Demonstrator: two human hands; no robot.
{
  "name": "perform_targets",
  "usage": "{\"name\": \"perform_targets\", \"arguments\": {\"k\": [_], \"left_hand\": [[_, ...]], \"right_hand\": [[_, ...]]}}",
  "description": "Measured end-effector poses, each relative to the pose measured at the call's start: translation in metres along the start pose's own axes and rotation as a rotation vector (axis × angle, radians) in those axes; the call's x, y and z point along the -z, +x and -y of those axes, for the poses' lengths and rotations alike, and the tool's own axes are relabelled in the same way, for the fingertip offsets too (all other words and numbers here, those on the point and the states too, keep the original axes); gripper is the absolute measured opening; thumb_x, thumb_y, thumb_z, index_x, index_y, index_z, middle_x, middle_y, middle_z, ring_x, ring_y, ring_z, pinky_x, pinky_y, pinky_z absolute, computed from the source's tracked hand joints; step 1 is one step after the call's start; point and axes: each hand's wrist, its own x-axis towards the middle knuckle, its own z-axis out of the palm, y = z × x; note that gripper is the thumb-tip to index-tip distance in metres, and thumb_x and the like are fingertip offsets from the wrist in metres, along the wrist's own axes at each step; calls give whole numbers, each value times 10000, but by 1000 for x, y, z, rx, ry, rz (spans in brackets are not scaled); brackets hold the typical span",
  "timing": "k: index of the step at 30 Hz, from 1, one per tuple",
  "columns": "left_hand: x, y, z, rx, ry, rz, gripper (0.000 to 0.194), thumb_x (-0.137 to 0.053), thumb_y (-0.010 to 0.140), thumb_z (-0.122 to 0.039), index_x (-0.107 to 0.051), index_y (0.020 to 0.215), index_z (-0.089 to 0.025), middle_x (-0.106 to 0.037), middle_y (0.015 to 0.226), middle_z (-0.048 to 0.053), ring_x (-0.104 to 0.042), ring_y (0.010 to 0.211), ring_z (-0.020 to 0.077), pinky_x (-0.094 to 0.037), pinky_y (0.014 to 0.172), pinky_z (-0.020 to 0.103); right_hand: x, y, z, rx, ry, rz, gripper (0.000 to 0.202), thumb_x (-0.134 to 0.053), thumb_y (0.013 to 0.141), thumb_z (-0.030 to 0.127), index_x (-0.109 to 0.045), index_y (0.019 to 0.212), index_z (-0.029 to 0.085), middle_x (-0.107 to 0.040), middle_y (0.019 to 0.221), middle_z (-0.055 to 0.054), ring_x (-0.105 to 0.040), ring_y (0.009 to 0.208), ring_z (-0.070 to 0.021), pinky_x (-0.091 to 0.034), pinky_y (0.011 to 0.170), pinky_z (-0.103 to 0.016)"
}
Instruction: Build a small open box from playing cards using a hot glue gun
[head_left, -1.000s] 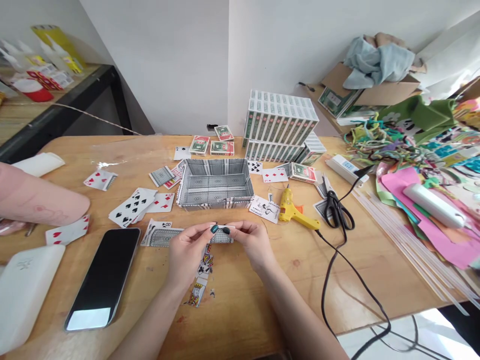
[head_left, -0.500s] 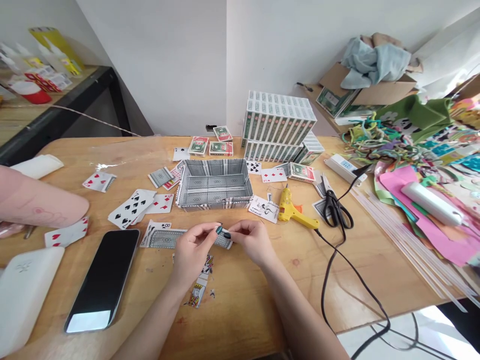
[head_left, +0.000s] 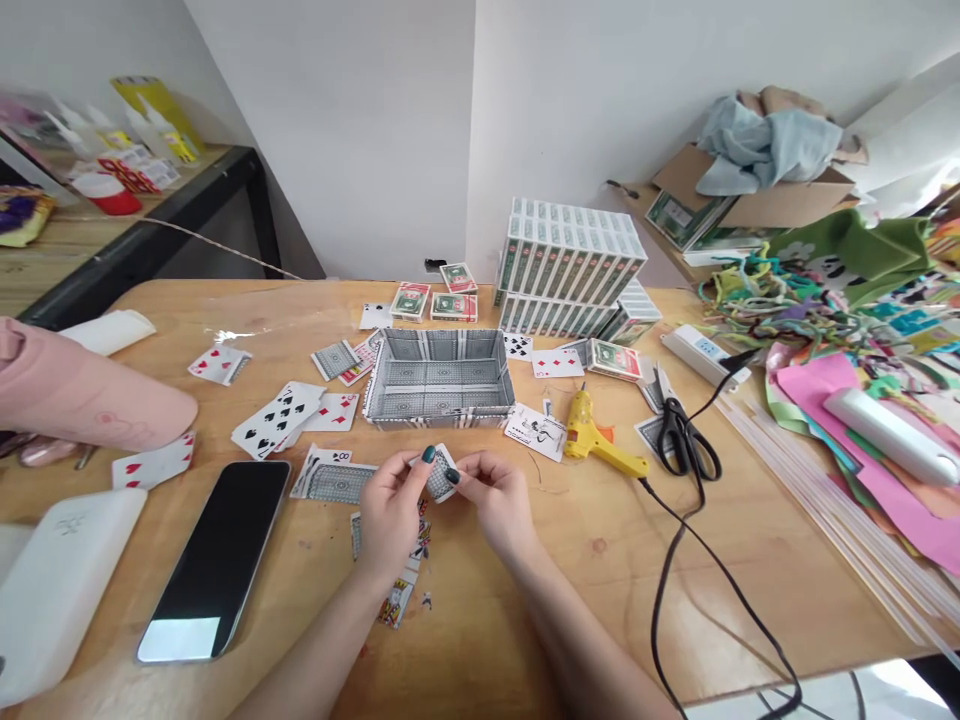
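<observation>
**Folded card lifted and turned between your fingertips**

Your left hand (head_left: pixel 394 510) and right hand (head_left: pixel 495 495) both pinch one small folded playing card (head_left: pixel 441 473), back pattern showing, just in front of the card-built tray (head_left: pixel 439 378). A second ago that piece lay long and flat across your fingertips, close to the table; now it stands tilted, looks shorter, and sits nearer the tray's front wall. Judging by that, you have been creasing or doubling it over, and the piece is being worked into a compact part rather than left as a flat strip. Your view has also shifted a little, so the tray and everything around it sits slightly right of where it was.

On the near side of the tray, under your left wrist, lie cut card scraps (head_left: pixel 401 590), and a face-down card (head_left: pixel 334 482) rests left of your left hand. Right of the tray lies the yellow glue gun (head_left: pixel 596 440), with black scissors (head_left: pixel 686 440) beyond it. Left of the tray and nearer you lies a dark phone (head_left: pixel 217 560).

The fold lines themselves are hidden behind your thumbs, so how many layers you hold cannot be told. A pink sleeve (head_left: pixel 90 395) far left of the tray belongs to someone else; its hand is cut off by the frame edge.
</observation>
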Motion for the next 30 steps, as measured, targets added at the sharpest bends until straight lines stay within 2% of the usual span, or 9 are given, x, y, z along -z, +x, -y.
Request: {"name": "perform_targets", "arguments": {"k": [4, 7, 12, 15, 18, 21, 26, 30], "left_hand": [[3, 0, -2, -47, 68, 5, 198, -657, 760, -353, -636, 691, -168, -594, 604, -16, -500, 576, 126, -401, 553, 224], [5, 3, 0, -31, 65, 29, 233, -672, 746, -362, -610, 636, -166, -536, 546, -33, -449, 527, 109, -362, 507, 215], [1, 9, 2, 100, -89, 55, 272, -727, 697, -408, -665, 736, -146, -616, 663, 2, -522, 606, 125, -415, 580, 226], [0, 8, 2, 104, -135, 55, 303, -702, 730, -452, -622, 728, -159, -571, 640, -15, -491, 579, 114, -398, 551, 218], [3, 5, 1, 11, -17, 38, 290, -625, 808, -441, -568, 695, -180, -490, 593, -40, -426, 547, 105, -353, 509, 209], [5, 4, -1, -119, 130, 1, 289, -539, 874, -387, -508, 664, -192, -467, 601, -38, -421, 580, 115, -356, 540, 214], [8, 5, -3, -320, 350, -44, 318, -474, 903, -315, -402, 613, -206, -415, 559, -48, -390, 545, 116, -335, 524, 225], [10, 6, 1, -341, 384, -36, 297, -467, 901, -317, -449, 628, -202, -441, 547, -47, -408, 528, 116, -335, 507, 226]], "right_hand": [[2, 0, -1, 12, -106, 72, 133, -688, 634, 290, -610, 577, 198, -584, 557, 16, -483, 550, -134, -372, 554, -257], [4, 2, -2, 0, -171, 117, 127, -675, 631, 275, -601, 567, 195, -518, 515, 39, -413, 513, -115, -316, 520, -250], [3, 1, -2, -12, -18, 68, 129, -683, 627, 293, -604, 599, 195, -572, 553, 22, -489, 549, -132, -372, 569, -260], [0, -1, -2, -5, 22, 42, 138, -692, 637, 308, -613, 626, 195, -580, 570, 18, -501, 566, -136, -386, 583, -263], [-1, -4, -2, 10, -36, 80, 131, -684, 665, 305, -620, 649, 192, -584, 603, 14, -487, 577, -132, -377, 576, -257], [-3, -7, -1, 15, -89, 169, 121, -672, 686, 296, -630, 660, 186, -572, 611, 19, -460, 573, -122, -360, 567, -250], [-5, -8, -1, 34, -85, 248, 177, -667, 715, 336, -665, 653, 170, -572, 625, 14, -450, 592, -119, -358, 580, -247], [-6, -8, -3, 15, -36, 254, 206, -713, 682, 348, -661, 609, 163, -557, 589, 18, -437, 570, -112, -351, 562, -244]]}}
